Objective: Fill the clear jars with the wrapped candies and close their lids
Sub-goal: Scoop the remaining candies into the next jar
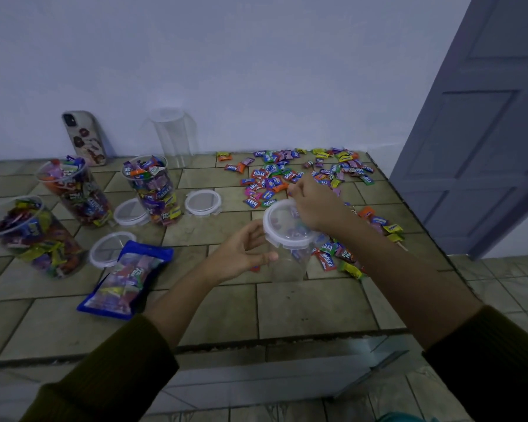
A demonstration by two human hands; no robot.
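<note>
A clear jar [288,263] stands on the tiled counter [311,306] in the middle. My left hand [241,251] grips its left side, thumb across the front. A clear lid [279,228] sits on top of the jar. My right hand [316,204] reaches over it, and its curled fingers pinch the lid's far edge. What the jar holds is hard to tell through the plastic. Loose wrapped candies [284,175] lie spread behind and to the right of the jar.
Three candy-filled open jars [32,236] [73,190] [153,187] stand at left, with three loose lids [110,249] [131,212] [202,202] between them. A blue candy bag [125,278] lies in front. An empty lidded jar [173,132] and a phone [84,137] stand at the wall. A door [485,117] is at right.
</note>
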